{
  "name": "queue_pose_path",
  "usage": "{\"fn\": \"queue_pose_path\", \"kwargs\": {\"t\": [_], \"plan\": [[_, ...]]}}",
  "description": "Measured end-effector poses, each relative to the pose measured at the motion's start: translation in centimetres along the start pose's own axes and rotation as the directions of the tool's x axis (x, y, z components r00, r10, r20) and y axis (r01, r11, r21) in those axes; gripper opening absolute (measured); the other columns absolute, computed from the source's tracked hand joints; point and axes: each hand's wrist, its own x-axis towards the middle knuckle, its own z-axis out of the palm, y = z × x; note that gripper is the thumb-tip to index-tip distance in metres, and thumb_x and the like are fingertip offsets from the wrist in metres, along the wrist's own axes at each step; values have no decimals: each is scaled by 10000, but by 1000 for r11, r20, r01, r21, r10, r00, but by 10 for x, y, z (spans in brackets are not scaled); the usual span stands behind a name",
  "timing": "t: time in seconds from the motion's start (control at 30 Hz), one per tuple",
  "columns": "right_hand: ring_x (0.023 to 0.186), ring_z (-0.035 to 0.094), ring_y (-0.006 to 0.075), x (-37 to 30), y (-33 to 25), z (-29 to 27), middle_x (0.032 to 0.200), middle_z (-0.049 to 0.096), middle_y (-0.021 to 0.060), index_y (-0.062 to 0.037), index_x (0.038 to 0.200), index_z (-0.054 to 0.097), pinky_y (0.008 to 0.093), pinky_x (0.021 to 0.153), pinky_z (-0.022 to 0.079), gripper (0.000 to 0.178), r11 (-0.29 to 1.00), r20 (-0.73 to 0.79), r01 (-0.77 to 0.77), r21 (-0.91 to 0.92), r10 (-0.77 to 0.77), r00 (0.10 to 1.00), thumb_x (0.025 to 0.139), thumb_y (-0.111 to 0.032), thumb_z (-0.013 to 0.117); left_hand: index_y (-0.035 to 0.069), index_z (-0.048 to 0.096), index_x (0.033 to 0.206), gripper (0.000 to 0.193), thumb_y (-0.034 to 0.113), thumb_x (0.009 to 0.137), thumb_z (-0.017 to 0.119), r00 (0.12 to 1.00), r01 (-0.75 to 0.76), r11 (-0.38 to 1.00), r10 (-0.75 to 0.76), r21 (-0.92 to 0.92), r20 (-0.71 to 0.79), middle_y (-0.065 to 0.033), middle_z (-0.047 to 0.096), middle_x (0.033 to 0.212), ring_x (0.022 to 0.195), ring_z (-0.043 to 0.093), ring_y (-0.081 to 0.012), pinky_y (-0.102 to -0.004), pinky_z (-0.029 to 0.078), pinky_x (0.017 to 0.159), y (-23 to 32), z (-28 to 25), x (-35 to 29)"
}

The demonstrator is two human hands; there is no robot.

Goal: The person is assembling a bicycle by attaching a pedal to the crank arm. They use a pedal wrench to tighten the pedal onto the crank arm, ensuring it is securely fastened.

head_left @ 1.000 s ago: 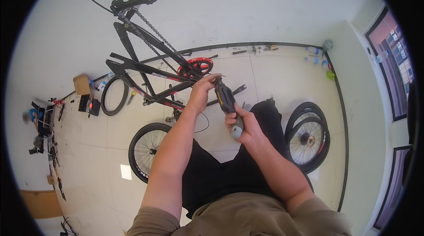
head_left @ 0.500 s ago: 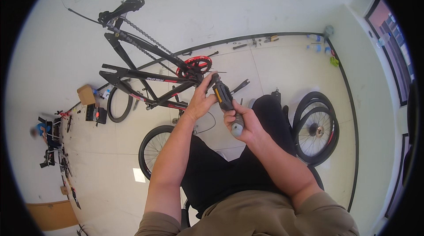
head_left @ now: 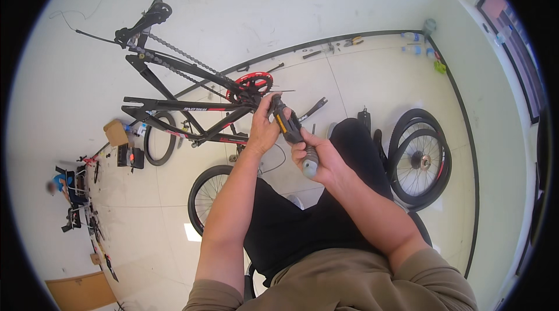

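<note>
Both my hands hold a thick-bodied screwdriver [head_left: 286,124], black with a yellow mark and a grey handle end. My right hand [head_left: 322,157] is closed round its handle. My left hand [head_left: 263,130] grips the front part, fingers and thumb against the black body. The tool's front end points toward the bottom bracket of a black bicycle frame [head_left: 201,105], next to the red chainring [head_left: 256,81]. My left hand hides whether the tip touches anything there. A chain [head_left: 185,58] runs from the chainring back to the rear derailleur [head_left: 154,14].
A crank arm [head_left: 314,108] juts out right of the tool. Spoked wheels [head_left: 416,162] lie by my right leg, and another wheel [head_left: 201,194] is by my left. Pliers [head_left: 353,41] and small parts lie along the wall. An open cardboard box [head_left: 116,132] and a distant person [head_left: 58,183] are at left.
The view has turned slightly, so the bicycle frame appears further left. Both hands keep their hold on the screwdriver, which has shifted slightly left in view with them.
</note>
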Motion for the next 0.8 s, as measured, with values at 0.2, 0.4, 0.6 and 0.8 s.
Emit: {"fn": "queue_pose_path", "kwargs": {"t": [0.2, 0.4, 0.6, 0.8], "plan": [[730, 568, 126, -18, 12, 6, 968, 604, 107, 4, 1193, 521, 258, 551, 472, 406, 604, -43, 390, -695, -577, 816, 936, -263, 688, 56, 572, 1261, 529, 329, 852, 768, 1000, -28, 998, 28, 54, -1, -55, 595, 1036, 992, 541, -168, -319, 434, 957, 0, 0, 3], [934, 630, 291, -14, 20, -11, 1150, 588, 156, 4, 1188, 572, 370, 792, 525, 494, -531, 705, 466, -708, -571, 421, 756, -64, 801, 42, 578, 1254, 528, 299, 840, 782, 1000, -5, 997, 4, 73, 19, -43, 593, 997, 955, 539, -154, -308, 446, 934, -1, 5, 4], [942, 657, 301, -14, 14, -7, 1023, 650, 168, 7, 1107, 576, 368, 795, 523, 344, -500, 649, 413, -761, -588, 483, 824, -71, 757, 25, 576, 1203, 489, 225, 816, 795, 999, 38, 999, -38, -6, 15, -40, 569, 971, 930, 526, -148, -293, 454, 914, 3, 3, 2], [638, 656, 154, -15, 27, 13, 825, 697, 107, 8, 1038, 568, 275, 602, 510, 237, 38, 298, 428, -903, -662, 687, 886, -94, 720, 14, 566, 1199, 446, 138, 795, 709, 1000, -3, 1000, 3, -13, 7, -58, 577, 986, 940, 548, -154, -305, 469, 884, 1, 1, 1]]}}
